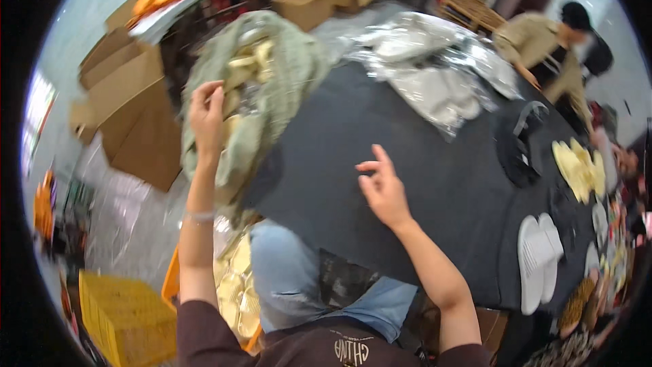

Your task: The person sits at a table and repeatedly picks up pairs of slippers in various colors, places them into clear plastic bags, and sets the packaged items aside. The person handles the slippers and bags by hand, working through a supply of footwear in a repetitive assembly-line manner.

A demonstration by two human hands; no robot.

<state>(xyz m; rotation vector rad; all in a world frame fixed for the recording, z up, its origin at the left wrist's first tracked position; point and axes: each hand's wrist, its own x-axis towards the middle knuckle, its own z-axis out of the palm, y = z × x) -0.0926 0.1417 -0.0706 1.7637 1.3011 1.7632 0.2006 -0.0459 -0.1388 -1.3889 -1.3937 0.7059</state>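
Observation:
My left hand [206, 115] is raised at the near side of a green woven sack [299, 61]. Its fingers are curled together, and whatever may be between them cannot be made out. Pale yellow pieces [261, 60], like slipper parts, lie in the sack's open mouth. Over the black tabletop [326, 143] hovers my right hand [386, 194], fingers apart and nothing in them. Beyond it, grey-white slippers [441, 92] lie bundled in clear plastic bags. In an orange crate [171, 278] beside my left leg are more pale yellow slipper pieces [236, 285].
White slippers [540, 258], yellow slippers [581, 170] and a black strapped item [519, 143] line the table's right side. At the far right a person [550, 61] leans over the table. Cardboard boxes [132, 102] stand at left, a yellow crate [125, 319] at lower left.

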